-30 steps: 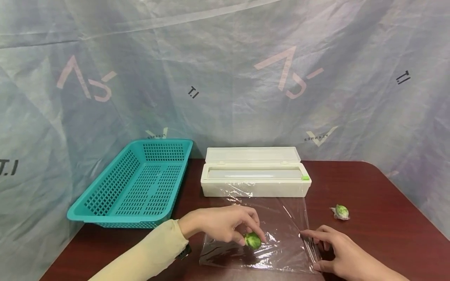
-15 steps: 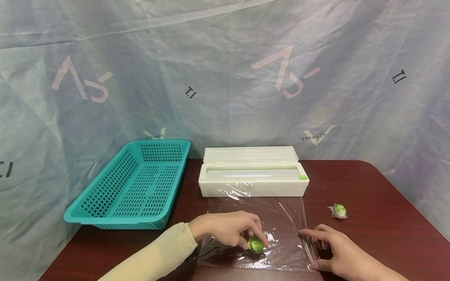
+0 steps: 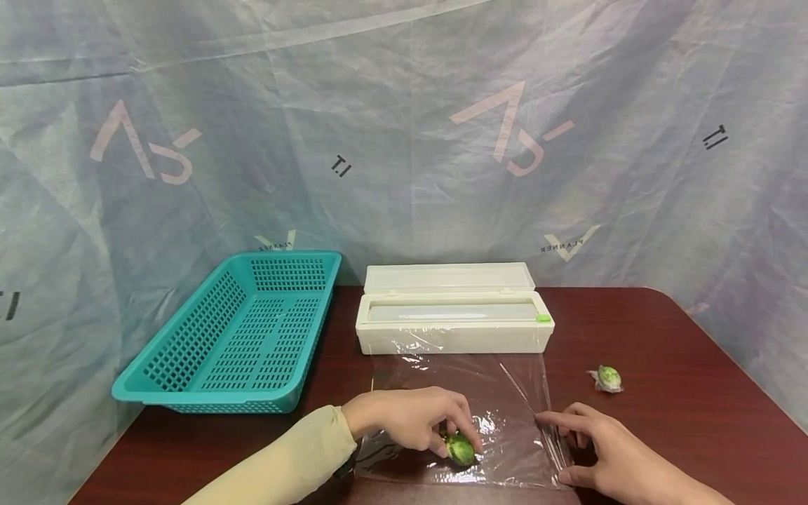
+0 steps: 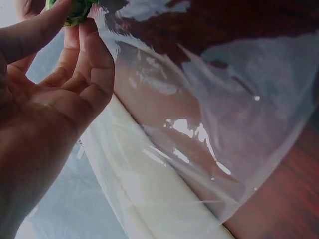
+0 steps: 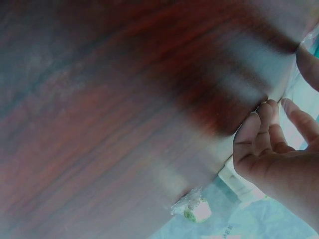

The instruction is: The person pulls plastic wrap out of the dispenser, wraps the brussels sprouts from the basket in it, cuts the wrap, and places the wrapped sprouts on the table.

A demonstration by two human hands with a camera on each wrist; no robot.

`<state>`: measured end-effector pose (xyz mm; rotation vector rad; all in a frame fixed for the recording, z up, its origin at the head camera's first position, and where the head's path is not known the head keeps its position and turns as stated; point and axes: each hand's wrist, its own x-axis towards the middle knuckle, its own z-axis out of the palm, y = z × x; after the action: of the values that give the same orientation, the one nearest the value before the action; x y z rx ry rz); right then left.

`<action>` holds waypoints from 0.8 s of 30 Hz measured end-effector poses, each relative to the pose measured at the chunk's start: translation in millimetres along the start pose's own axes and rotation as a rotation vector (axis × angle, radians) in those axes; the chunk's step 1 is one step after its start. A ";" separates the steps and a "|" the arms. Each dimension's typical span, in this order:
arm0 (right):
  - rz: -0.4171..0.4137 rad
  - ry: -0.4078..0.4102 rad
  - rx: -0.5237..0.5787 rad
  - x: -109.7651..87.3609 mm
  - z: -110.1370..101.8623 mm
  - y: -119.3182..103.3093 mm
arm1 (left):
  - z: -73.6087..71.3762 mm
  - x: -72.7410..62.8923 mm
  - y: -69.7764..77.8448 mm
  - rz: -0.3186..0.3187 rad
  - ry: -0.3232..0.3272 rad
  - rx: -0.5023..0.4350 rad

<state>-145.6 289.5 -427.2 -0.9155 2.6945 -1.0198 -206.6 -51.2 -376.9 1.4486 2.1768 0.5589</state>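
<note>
In the head view my left hand [image 3: 421, 421] pinches a green Brussels sprout [image 3: 461, 449] between thumb and fingers, close over a sheet of clear plastic wrap [image 3: 505, 428]. At the top of the left wrist view the sprout [image 4: 75, 12] shows between the fingertips. My right hand [image 3: 600, 445] holds the wrap's right edge, index finger and thumb spread along it, where the film bunches into creases. The film runs back to a white wrap dispenser [image 3: 454, 340] with its lid raised. Right of the sheet lies another sprout [image 3: 609, 379], wrapped in film.
A teal plastic basket [image 3: 297, 393] with slotted walls stands at the left on the dark red table [image 3: 669, 351]. A green slider [image 3: 543, 318] sits at the dispenser's right end. Behind the table hangs a grey printed cloth [image 3: 404, 140].
My left hand has moved the sprout slightly right and toward me, lower over the wrap. The right hand stays at the film's edge. The head view has shifted a little.
</note>
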 end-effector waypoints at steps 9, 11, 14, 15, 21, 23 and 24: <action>0.011 -0.027 0.047 -0.6 0.8 0.8 | 0.8 0.4 -2.5 -0.004 -0.005 -0.005; -0.012 -0.008 0.026 -0.9 1.7 1.1 | 0.7 0.5 -2.9 -0.007 -0.006 -0.011; -0.023 0.003 0.014 -1.4 2.1 1.2 | 0.6 0.4 -2.8 -0.008 -0.010 -0.006; -0.027 0.005 0.011 -1.5 2.1 1.2 | 0.4 0.5 -2.7 -0.007 -0.014 -0.012; -0.063 -0.011 0.042 -1.6 1.9 2.1 | 0.7 0.4 -2.6 0.001 -0.036 -0.050; -0.089 -0.005 0.047 -1.9 2.3 2.8 | 1.0 0.2 -2.8 -0.005 -0.035 -0.042; -0.104 0.004 0.041 -2.2 2.6 3.3 | 1.2 0.2 -3.0 -0.010 -0.034 -0.035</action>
<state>-144.6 291.3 -431.5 -1.0572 2.6432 -1.0926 -208.1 -52.1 -379.5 1.4177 2.1366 0.5618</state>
